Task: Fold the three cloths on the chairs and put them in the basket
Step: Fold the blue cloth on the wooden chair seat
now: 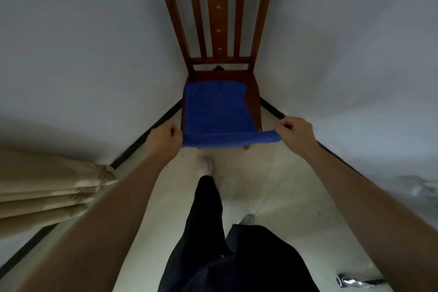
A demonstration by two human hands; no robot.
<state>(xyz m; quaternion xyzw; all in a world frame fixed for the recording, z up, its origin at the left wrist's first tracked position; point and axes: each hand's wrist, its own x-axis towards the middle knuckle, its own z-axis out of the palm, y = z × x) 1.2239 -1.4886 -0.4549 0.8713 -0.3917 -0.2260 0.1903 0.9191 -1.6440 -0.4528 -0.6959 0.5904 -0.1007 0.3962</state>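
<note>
A blue cloth [216, 111] lies spread over the seat of a brown wooden chair [216, 19] that stands in a wall corner. My left hand [163, 140] grips the cloth's near left corner and my right hand [295, 135] grips its near right corner. The near edge is pulled taut between both hands, just off the front of the seat. No basket and no other cloths are in view.
White walls close in on both sides of the chair. Beige curtain folds [54, 194] hang at the left. My legs in dark trousers and a white shoe [206, 166] stand on the pale tiled floor. A shiny object [358, 281] lies at the bottom right.
</note>
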